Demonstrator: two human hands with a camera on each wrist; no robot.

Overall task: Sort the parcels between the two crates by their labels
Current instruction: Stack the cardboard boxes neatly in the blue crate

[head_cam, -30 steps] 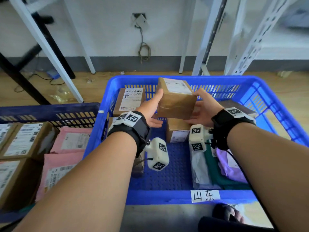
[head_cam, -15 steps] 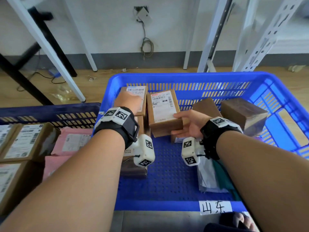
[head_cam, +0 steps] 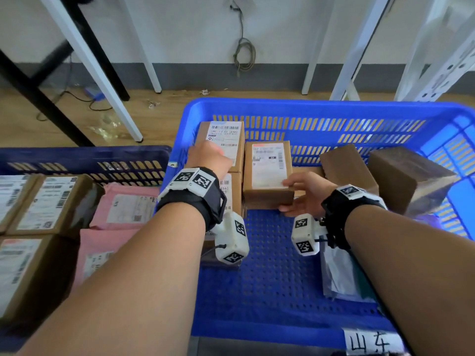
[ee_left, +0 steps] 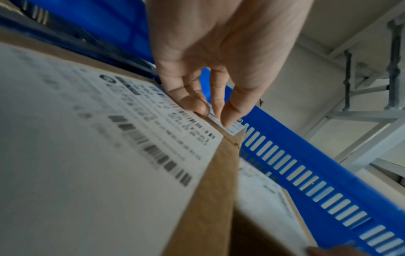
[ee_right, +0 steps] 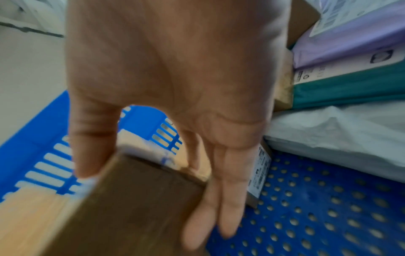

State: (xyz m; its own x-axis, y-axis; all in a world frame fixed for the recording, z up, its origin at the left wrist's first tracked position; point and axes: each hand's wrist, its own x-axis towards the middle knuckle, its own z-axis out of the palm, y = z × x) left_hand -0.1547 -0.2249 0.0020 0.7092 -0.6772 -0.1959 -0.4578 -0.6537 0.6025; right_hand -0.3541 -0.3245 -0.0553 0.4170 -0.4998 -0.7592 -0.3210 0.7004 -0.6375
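In the bright blue crate (head_cam: 308,106), my right hand (head_cam: 295,195) grips a brown cardboard box (head_cam: 267,170) with a white label. Its thumb lies on top at the near right corner and its fingers (ee_right: 228,207) run along the side and underneath. The box rests level at about the height of the boxes to its left. My left hand (ee_left: 215,112) sits at the crate's far left, fingertips touching the label of another labelled box (head_cam: 223,140). A third labelled box (head_cam: 232,194) lies under that wrist. The dark blue crate (head_cam: 77,155) stands to the left.
Two plain brown boxes (head_cam: 347,168) (head_cam: 408,176) lean at the crate's right. White, green and purple soft mailers (head_cam: 339,276) are stacked at its near right. The dark crate holds pink mailers (head_cam: 128,209) and labelled boxes (head_cam: 48,201). White shelf legs (head_cam: 352,47) stand behind.
A second ago both hands held the box up. It has come down into the crate. My left hand let go and moved left onto the far labelled box.
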